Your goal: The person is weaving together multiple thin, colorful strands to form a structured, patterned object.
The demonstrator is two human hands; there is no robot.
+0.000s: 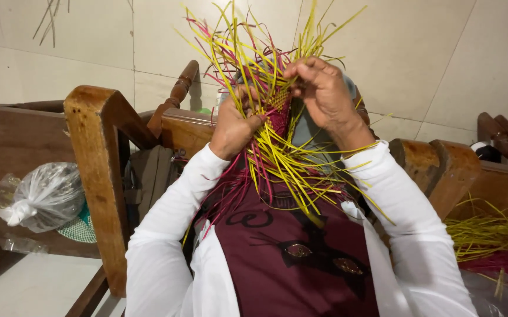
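White sleeves and a maroon apron front fill the bottom of our view, closest to the lens, and from them our forearms rise toward the middle of the frame. Between our raised hands sits a small woven piece of yellow and magenta strips, its finished patch a tight little lattice. Loose strip ends fan upward from it, and longer ones hang down over the apron, so the long axis of the bundle runs roughly up and down, leaning a little to the right at the bottom.

Our left hand lies just left of and slightly below the lattice, fingers curled shut around a cluster of strips beside it, knuckles turned toward us. Our right hand sits just right of and a bit higher than the lattice, wrist bent, fingertips pinched closed on strips at its upper edge. Both hands touch the work; the right is the nearer to the woven edge itself.

Around us stands dark wooden furniture: a thick post to the left with a knotted clear plastic bag beside it, and to the right a pile of spare yellow and magenta strips resting by a wooden rail.
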